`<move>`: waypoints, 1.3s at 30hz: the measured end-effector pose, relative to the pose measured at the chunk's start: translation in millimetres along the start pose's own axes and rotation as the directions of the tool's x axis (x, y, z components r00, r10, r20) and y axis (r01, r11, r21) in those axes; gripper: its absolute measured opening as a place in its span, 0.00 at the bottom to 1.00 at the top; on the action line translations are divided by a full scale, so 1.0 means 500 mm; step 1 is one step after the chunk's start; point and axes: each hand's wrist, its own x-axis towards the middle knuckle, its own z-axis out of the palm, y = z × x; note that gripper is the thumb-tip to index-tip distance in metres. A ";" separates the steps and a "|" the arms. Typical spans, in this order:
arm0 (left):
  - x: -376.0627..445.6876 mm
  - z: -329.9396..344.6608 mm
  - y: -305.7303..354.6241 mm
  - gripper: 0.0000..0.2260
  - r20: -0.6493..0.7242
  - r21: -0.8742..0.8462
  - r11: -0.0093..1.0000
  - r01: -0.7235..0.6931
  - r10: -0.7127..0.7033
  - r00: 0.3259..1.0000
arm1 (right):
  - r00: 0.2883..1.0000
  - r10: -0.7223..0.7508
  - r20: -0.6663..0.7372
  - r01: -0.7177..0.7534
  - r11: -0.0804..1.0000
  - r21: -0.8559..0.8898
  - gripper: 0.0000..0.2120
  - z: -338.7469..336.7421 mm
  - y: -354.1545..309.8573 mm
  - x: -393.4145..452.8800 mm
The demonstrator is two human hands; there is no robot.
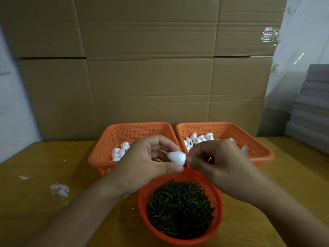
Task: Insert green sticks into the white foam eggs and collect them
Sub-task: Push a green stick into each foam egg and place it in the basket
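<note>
The task looks to be in the middle, as I judge it; the right orange basket (256,139) already holds several white eggs, and at least one of them shows a green tip (190,143), so some pieces seem finished and collected there; the left orange basket (106,139) has plain foam eggs (119,152) waiting, and the round red basket (179,177) in front is full of green sticks (180,207), so much work remains.

The left hand (151,163) is clamped on one white foam egg (176,157), thumb below and fingers curled over it; the egg lies on its side, its blunt end toward the right hand (219,163); the two hands are close together above the far rim of the round basket, with the right fingertips (191,160) touching or nearly touching the egg; the right fingers are pinched together, probably on a stick, but I cannot tell, because no green is visible between them; a thin pale sliver (209,159) shows inside that hand.
</note>
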 end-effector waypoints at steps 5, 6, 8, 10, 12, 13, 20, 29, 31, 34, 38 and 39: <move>0.001 0.000 -0.001 0.15 -0.001 -0.002 1.000 -0.021 0.021 1.000 | 1.000 0.018 -0.017 -0.018 1.000 0.003 0.08 0.005 0.003 0.001; 0.001 -0.001 -0.002 0.15 -0.003 0.003 1.000 -0.022 0.022 1.000 | 0.999 0.023 -0.026 -0.023 1.000 0.012 0.08 0.006 0.004 0.001; 0.002 -0.005 -0.001 0.15 -0.012 0.016 0.999 -0.029 0.029 1.000 | 0.999 0.038 -0.037 -0.036 0.998 0.043 0.06 0.006 0.006 0.003; 0.003 -0.009 0.000 0.15 -0.025 0.039 0.998 -0.039 0.040 0.999 | 0.999 0.043 -0.017 -0.042 0.998 0.054 0.05 0.006 0.005 0.003; 0.003 -0.013 0.001 0.15 -0.034 0.063 0.997 -0.042 0.044 0.998 | 0.999 0.040 0.012 -0.041 0.998 0.045 0.07 0.006 0.005 0.003; 0.003 -0.014 0.000 0.15 -0.034 0.078 0.996 -0.042 0.045 0.998 | 0.999 0.039 0.024 -0.040 0.998 0.046 0.09 0.006 0.005 0.003; 0.001 -0.015 -0.001 0.22 -0.041 0.120 0.992 -0.034 0.039 0.998 | 0.990 0.137 0.043 -0.144 0.949 0.279 0.09 0.012 0.003 0.008; 0.003 -0.005 0.001 0.18 -0.078 -0.202 0.975 0.097 -0.115 0.990 | 0.933 0.358 -0.032 -0.248 0.706 0.663 0.03 0.090 -0.016 0.001; 0.003 -0.004 -0.001 0.16 -0.098 -0.195 0.977 0.083 -0.103 0.990 | 0.928 0.369 -0.049 -0.236 0.685 0.689 0.04 0.103 -0.020 -0.002; 0.004 -0.006 -0.003 0.14 -0.102 -0.234 0.970 0.070 -0.096 0.990 | 0.932 0.357 -0.062 -0.211 0.675 0.707 0.06 0.102 -0.026 -0.004; 0.005 -0.017 0.001 0.13 -0.049 -0.208 0.976 0.060 -0.071 0.996 | 0.948 0.316 -0.049 -0.202 0.709 0.675 0.10 0.091 -0.033 -0.005; 0.005 -0.020 0.002 0.13 -0.025 -0.197 0.979 0.058 -0.064 0.998 | 0.952 0.304 -0.038 -0.201 0.713 0.672 0.10 0.088 -0.034 -0.005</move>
